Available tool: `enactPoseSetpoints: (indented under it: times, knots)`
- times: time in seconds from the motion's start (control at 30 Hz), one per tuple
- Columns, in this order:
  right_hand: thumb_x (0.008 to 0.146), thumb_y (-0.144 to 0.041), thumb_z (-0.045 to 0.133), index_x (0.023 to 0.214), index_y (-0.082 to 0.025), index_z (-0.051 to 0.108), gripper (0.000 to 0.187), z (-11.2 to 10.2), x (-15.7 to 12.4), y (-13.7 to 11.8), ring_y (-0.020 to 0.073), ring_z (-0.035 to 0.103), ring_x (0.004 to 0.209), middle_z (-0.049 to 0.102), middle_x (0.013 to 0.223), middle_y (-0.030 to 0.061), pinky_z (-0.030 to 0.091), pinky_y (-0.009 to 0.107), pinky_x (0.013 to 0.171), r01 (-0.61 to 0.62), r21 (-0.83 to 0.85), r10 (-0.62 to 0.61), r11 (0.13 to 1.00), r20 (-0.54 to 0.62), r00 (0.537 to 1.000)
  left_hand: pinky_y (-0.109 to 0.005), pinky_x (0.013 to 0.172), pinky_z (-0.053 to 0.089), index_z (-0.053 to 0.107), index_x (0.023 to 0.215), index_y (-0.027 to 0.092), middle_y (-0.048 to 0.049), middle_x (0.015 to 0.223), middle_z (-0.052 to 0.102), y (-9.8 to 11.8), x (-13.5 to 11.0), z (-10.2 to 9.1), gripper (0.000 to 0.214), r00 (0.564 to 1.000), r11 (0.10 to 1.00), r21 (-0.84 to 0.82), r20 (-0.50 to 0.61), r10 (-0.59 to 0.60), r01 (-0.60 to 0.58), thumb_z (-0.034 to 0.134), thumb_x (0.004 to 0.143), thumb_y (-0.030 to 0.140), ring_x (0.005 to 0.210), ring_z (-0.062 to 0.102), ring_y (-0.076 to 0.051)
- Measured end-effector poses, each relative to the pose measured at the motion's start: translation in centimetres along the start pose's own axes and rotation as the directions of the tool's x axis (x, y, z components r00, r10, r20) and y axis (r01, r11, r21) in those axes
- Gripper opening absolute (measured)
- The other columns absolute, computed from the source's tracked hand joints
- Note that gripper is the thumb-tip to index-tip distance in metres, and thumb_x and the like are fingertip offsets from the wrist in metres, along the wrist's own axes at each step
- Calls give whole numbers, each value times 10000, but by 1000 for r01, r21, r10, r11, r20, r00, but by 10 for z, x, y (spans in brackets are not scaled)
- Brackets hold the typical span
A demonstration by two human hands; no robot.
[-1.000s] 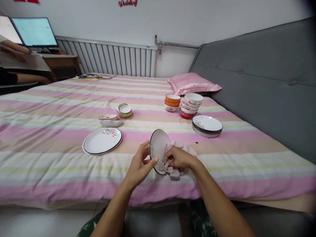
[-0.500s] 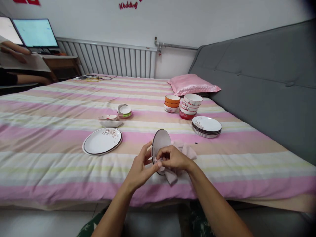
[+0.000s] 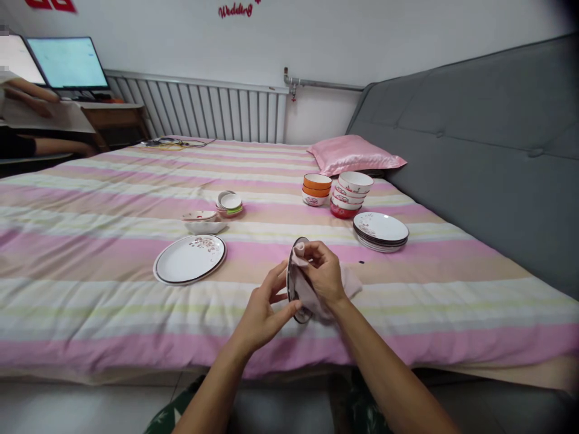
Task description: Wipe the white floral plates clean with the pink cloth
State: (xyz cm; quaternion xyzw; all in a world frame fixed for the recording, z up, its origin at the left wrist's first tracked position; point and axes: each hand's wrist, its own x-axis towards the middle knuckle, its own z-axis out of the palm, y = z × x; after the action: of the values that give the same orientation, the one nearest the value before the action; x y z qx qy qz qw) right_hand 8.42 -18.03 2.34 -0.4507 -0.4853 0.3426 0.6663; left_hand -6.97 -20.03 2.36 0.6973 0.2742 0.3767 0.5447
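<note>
Near the front edge of the bed, a dark-rimmed plate (image 3: 291, 278) is tilted up almost on edge. My left hand (image 3: 263, 310) grips it from the left, with the thumb at its lower rim and the fingers behind it. A pale pink cloth (image 3: 312, 298) is bunched in my right hand (image 3: 324, 274), which presses it to the plate's face near the upper rim. The cloth covers much of that face, and its loose end lies on the bedding to the right.
To the left lie a large oval plate (image 3: 190, 260), small dishes (image 3: 201, 224) and small bowls (image 3: 230, 204). Stacked plates (image 3: 380, 230), orange bowls (image 3: 316, 188) and white bowls (image 3: 351, 191) stand right, before a pink pillow (image 3: 355, 154). A person (image 3: 31, 99) sits by monitors (image 3: 67, 63).
My right hand has moved up the plate's face, carrying the cloth from the lower part to the upper rim. The plate has turned more edge-on and shifted slightly right.
</note>
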Motion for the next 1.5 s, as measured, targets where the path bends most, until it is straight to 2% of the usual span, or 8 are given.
enactPoseSetpoints:
  times: [0.13,0.37,0.53,0.7,1.0,1.2,1.37,1.5]
  knots:
    - [716,-382,668,796,-205,460,284,1,0,1,93,498,613,536,730,-33,410,201,560,35,-115,-51,993,-138,989,-379,912,459,298,1373,275,-101,1350,483,0,-1,1,650,1000,1000,7,-1,0,0,605,803,222,1160,520,-248]
    - [843,-382,475,940,-169,568,252,-6,0,2,164,537,776,628,906,75,431,269,711,23,-477,-118,878,-169,979,-367,906,459,340,1356,286,-87,1330,498,-1,-4,1,641,1000,1000,21,7,-10,10,624,785,220,1165,515,-247]
    - [842,-268,452,948,-185,603,203,-12,-1,5,204,517,836,637,880,72,395,299,785,67,-722,-237,689,-137,962,-355,895,462,326,1363,296,-91,1369,460,-1,-5,0,654,1000,999,52,15,5,-6,619,786,203,1157,521,-244]
    - [843,-179,425,966,-190,608,221,-17,-1,5,207,485,899,644,922,59,357,284,809,97,-842,-277,530,-64,959,-358,900,460,320,1360,290,-88,1387,439,0,-4,0,646,1000,998,60,21,2,-4,611,791,200,1155,523,-240]
    - [779,-71,452,882,-213,615,239,-33,2,13,205,463,849,652,866,36,317,269,747,78,-938,-174,338,19,985,-365,902,460,331,1361,290,-85,1336,496,-3,-3,0,655,1000,999,40,6,8,-9,616,780,186,1147,530,-243]
    - [811,-102,460,841,-210,633,207,-38,-1,18,208,468,820,657,820,54,285,287,688,64,-973,-17,223,62,998,-362,885,466,346,1348,274,-87,1345,487,-2,-2,0,641,1000,1000,18,-18,1,0,610,773,178,1151,525,-246]
    - [811,-119,476,800,-210,644,192,-39,-2,18,201,498,815,649,809,69,272,287,640,102,-984,153,148,125,980,-348,864,469,323,1339,264,-93,1278,547,-1,0,0,631,999,1000,4,-43,-15,15,593,777,166,1110,550,-227]
    - [768,-95,495,754,-199,653,190,-40,-1,16,194,527,785,634,769,82,262,272,591,158,-977,239,145,190,952,-335,824,481,310,1327,233,-114,1222,577,-2,2,0,620,995,999,-22,-84,-48,46,587,776,169,1072,567,-222]
